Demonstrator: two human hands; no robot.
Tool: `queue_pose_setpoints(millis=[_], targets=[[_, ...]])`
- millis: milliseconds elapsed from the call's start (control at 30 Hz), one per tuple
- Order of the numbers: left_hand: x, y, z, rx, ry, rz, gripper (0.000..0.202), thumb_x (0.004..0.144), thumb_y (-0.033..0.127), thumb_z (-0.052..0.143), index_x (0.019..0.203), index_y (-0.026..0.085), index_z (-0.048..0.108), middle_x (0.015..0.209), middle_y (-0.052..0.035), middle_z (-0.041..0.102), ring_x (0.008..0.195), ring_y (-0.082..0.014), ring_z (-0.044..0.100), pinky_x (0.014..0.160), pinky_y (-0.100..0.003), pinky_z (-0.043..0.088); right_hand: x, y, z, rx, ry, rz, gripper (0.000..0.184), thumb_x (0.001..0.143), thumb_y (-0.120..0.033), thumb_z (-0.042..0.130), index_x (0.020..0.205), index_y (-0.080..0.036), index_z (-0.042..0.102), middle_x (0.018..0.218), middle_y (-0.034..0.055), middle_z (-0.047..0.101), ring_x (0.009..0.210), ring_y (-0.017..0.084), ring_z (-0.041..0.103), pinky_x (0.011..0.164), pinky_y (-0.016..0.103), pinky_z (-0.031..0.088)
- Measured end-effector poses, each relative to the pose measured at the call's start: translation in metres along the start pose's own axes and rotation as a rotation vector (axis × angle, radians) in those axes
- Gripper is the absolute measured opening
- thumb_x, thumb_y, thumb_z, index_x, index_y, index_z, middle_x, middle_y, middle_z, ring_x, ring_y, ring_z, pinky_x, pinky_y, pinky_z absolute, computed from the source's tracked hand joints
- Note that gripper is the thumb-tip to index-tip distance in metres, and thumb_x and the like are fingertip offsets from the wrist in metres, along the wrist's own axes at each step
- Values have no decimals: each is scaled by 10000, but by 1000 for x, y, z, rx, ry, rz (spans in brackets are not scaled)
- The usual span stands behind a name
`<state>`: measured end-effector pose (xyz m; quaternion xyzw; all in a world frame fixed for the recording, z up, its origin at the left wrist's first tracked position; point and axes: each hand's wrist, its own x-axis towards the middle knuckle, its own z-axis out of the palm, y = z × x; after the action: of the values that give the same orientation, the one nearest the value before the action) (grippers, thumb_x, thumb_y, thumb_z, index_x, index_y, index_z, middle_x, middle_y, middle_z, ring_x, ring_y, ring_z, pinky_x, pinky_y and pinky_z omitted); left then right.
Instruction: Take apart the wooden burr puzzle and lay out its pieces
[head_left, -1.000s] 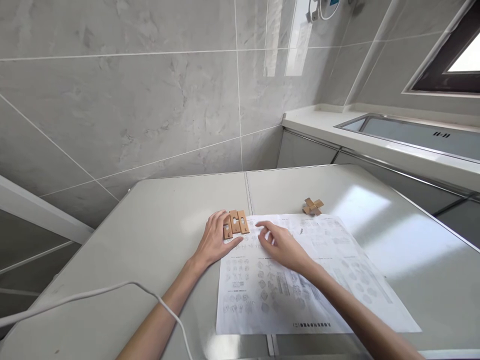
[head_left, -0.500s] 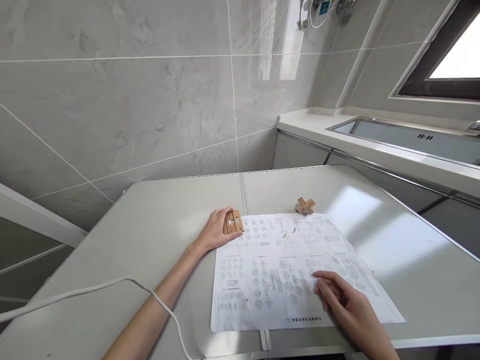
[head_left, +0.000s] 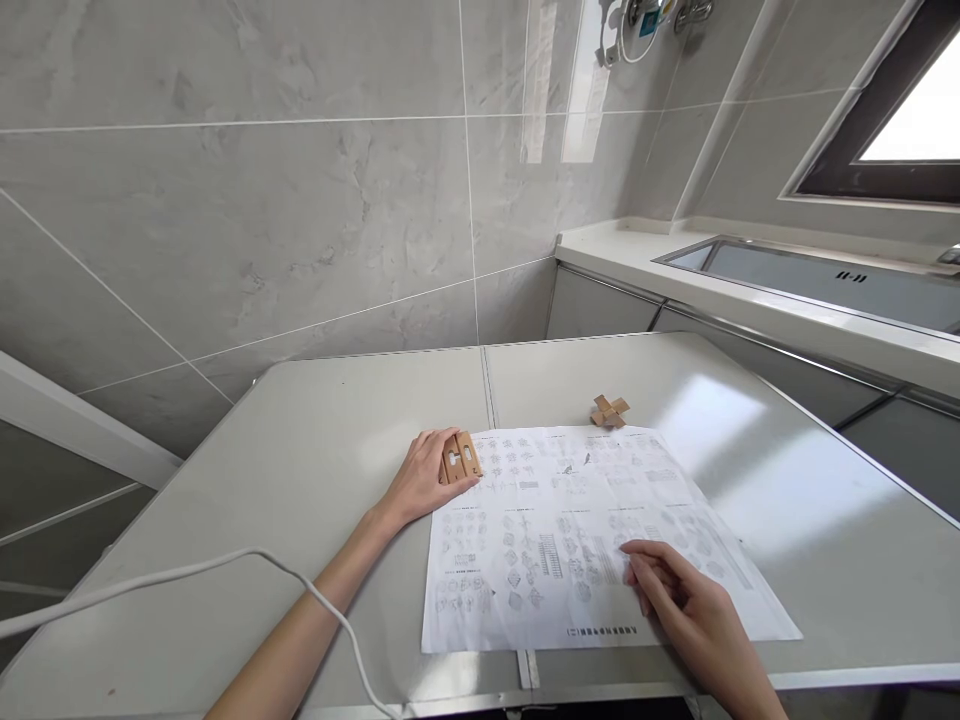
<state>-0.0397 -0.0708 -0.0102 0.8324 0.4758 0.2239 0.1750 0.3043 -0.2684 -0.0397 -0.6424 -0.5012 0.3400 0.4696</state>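
My left hand [head_left: 427, 475] is closed around flat wooden puzzle pieces [head_left: 460, 457] with cut-out slots, at the upper left corner of a printed instruction sheet [head_left: 540, 590]. Thumb and fingers grip the pieces from two sides, and the palm hides part of them. Over the lower right of the sheet rests my right hand [head_left: 686, 610], its fingers bent and loosely together. Nothing shows in it, though its inner side is partly hidden. A small cross-shaped wooden puzzle [head_left: 610, 411] sits just beyond the sheet's top edge.
The pale folding table [head_left: 360, 400] has a seam down its middle. A white cable [head_left: 255, 552] runs across the left forearm. Behind stands a grey tiled wall [head_left: 315, 210]; to the right are a counter [head_left: 615, 245] and a sink [head_left: 795, 275].
My left hand has shifted slightly left and toward me with the wooden pieces, which are a little more tilted. My right hand has barely moved.
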Motion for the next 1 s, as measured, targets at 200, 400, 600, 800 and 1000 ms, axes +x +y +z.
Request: queue_pose_setpoints(millis=[200,400,600,800,1000], targets=[[-1,-1,2,7,26,43,798,882,574,797,1546,288,459,1485,-119,605,1385,-373,546,1109,-552,522,2,2,-2,-25,-22,-18,449,991,-665,610,1045,-242,749,758,45,709,573,183,603,568,292,541],[-6,11,-1,17,49,158,704,912,506,792,1514,291,497,1520,-129,583,1440,-384,505,1197,-585,439,1,1,0,-6,18,-15,445,975,-669,627,1034,-246,750,749,40,703,573,187,610,568,297,544],[-15,40,5,39,0,394,391,1036,379,645,1410,280,593,1345,-109,698,1264,-313,651,1084,-499,535,1,2,6,5,55,-19,447,961,-669,630,1017,-242,750,739,31,699,568,174,587,570,287,526],[-24,57,20,64,-180,467,222,1075,350,531,1059,226,714,868,-46,768,710,-200,713,645,-317,513,1,3,6,29,43,-12,436,958,-662,647,1020,-242,748,745,29,701,572,174,585,568,285,522],[-27,56,26,37,-159,433,211,1044,286,543,900,220,683,591,35,641,524,-144,599,544,-272,369,4,13,1,-6,-31,-20,425,1005,-634,603,1076,-236,734,782,30,718,601,174,608,618,291,536]])
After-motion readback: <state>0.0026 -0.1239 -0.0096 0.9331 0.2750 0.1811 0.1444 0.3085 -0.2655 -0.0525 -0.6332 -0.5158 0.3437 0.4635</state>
